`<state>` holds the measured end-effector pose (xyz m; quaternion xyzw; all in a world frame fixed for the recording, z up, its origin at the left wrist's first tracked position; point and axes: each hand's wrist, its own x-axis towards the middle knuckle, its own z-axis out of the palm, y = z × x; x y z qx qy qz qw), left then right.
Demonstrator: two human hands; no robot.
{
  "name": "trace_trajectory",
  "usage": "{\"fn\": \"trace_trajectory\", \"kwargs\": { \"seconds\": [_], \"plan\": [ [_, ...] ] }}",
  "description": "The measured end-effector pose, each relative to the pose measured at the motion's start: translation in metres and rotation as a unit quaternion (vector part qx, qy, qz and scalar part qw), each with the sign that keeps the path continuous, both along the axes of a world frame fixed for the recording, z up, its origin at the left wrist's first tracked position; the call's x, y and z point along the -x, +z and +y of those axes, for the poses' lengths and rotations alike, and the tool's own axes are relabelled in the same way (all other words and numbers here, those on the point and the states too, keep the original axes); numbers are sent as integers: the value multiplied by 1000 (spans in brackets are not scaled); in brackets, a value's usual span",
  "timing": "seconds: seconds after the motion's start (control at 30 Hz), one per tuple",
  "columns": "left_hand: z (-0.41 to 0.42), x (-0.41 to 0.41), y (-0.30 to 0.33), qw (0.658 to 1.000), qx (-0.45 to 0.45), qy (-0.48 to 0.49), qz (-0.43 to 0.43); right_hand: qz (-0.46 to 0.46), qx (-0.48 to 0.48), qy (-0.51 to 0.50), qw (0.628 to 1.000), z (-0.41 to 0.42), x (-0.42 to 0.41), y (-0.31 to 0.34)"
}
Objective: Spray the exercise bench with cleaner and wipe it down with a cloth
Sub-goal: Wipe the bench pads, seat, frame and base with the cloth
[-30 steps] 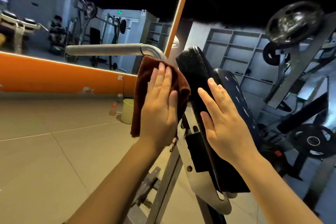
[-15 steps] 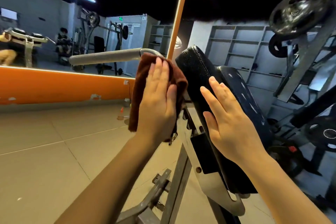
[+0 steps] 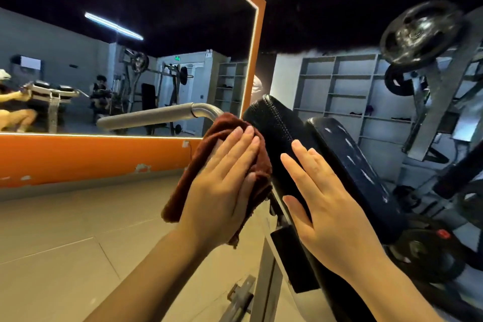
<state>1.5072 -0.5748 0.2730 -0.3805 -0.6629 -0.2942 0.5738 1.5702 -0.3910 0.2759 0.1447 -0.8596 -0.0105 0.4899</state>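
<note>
Here the bench pad [image 3: 277, 149], black and stitched along its top edge, stands steeply tilted in front of me on a grey metal frame [image 3: 264, 277]. My cloth [image 3: 209, 144], a dark brown towel, lies against the pad's left side near the top corner, bunched, with its lower end hanging loose below my palm. My left hand [image 3: 222, 185] lies flat on the cloth, fingers straight and close together, pressing it to the pad; nothing is pinched. My right hand [image 3: 329, 206] rests open on the pad's near face, fingers spread and pointing up, just beside the cloth but not touching it.

A second black pad [image 3: 350, 165], glossy with light streaks, sits just behind the first on the right. A grey padded handle bar [image 3: 151, 116] juts out to the left from behind the cloth's top. Below, the floor [image 3: 65, 256] is pale tile.

To the left, an orange-framed mirror [image 3: 257, 60] shows more gym machines and people, too small to make out well. On the right, weight plates [image 3: 420, 31] hang on a rack, one high up, another [image 3: 428, 256] low near the floor. Grey shelves [image 3: 339, 91] line the back wall.
</note>
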Motion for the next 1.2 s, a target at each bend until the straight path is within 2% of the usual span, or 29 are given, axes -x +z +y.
{"fn": "trace_trajectory", "kwargs": {
  "seconds": [0.07, 0.13, 0.2, 0.4, 0.63, 0.7, 0.8, 0.87, 1.1, 1.2],
  "plan": [
    [-8, -8, 32, 986, 135, 94, -23, -3, 2, 4, 1000, 1, 1, 0],
    [-8, -13, 60, 952, 256, 153, -71, 0, 11, 10, 1000, 1, 0, 1],
    [-10, -14, 70, 937, 297, 170, -68, -1, 14, 15, 1000, 0, -1, 2],
    [-36, -8, 33, 947, 279, 154, 53, -8, 24, 23, 999, 1, 0, -1],
    [-28, 6, 55, 902, 385, 154, 116, -5, 39, 34, 999, 1, 1, 0],
    [-32, 5, 65, 915, 359, 155, 97, -8, 42, 38, 998, 1, 0, 0],
    [-36, 4, 71, 949, 276, 152, 12, -12, 39, 38, 998, 2, 0, 2],
    [-32, 3, 72, 956, 256, 144, -20, -13, 37, 36, 999, 2, 0, 1],
    [-22, 0, 41, 932, 323, 134, 99, -15, 39, 31, 999, 1, -2, 2],
    [-26, 7, 51, 943, 298, 128, 77, -23, 35, 32, 999, 1, -2, 2]
  ]
}}
